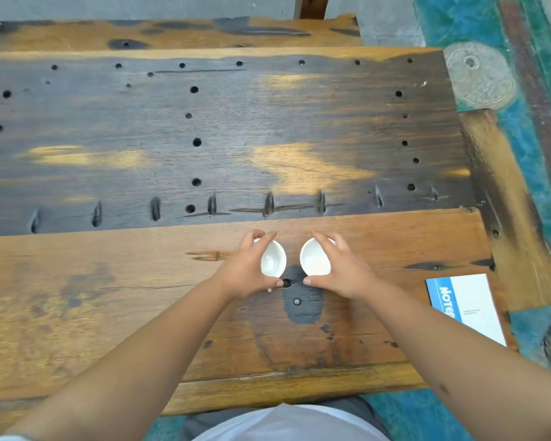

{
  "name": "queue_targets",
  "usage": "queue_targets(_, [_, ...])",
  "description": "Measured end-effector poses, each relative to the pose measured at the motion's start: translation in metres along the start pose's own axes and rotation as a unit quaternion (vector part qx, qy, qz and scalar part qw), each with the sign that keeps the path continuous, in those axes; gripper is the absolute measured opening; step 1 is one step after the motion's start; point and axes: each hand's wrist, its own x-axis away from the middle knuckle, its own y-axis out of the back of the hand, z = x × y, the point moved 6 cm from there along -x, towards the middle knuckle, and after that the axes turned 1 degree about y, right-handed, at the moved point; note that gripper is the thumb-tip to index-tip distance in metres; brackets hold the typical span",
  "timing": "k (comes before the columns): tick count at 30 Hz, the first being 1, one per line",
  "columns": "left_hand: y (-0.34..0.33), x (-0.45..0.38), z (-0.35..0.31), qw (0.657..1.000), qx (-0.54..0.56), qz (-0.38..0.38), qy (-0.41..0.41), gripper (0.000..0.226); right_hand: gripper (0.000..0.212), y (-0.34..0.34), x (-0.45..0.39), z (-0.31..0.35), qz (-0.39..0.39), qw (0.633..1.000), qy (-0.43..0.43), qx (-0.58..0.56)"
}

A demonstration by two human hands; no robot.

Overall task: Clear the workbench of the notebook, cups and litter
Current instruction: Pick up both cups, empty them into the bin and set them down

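Left hand (247, 268) and right hand (342, 268) grip empty cups (314, 257)

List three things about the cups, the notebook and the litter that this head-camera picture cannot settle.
1. Left cup: the left hand covers its outer side, hiding any handle.
2. Notebook: cover title partly cut off, small print unreadable.
3. Litter: none visible; the workbench runs past the left edge and under both arms.

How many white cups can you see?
2. One cup is in the left hand; the other cup is in the right hand, side by side on the workbench.
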Motion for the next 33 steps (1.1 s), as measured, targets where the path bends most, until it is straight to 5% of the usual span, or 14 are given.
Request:
queue_targets(18, [0.0, 0.004, -0.004, 0.999, 0.007, 0.018, 0.033, 0.111, 0.098, -0.009, 0.0, 0.003, -0.06, 0.996, -0.045, -0.058])
queue_targets(28, [0.011, 0.044, -0.017, 0.996, 0.04, -0.058, 0.058, 0.095, 0.098, -0.007, 0.026, 0.018, -0.091, 0.992, -0.046, -0.074])
queue_targets(33, [0.024, 0.078, -0.038, 0.994, 0.041, -0.08, 0.055, 0.108, 0.099, 0.008, 0.049, 0.028, -0.097, 0.994, -0.023, -0.054])
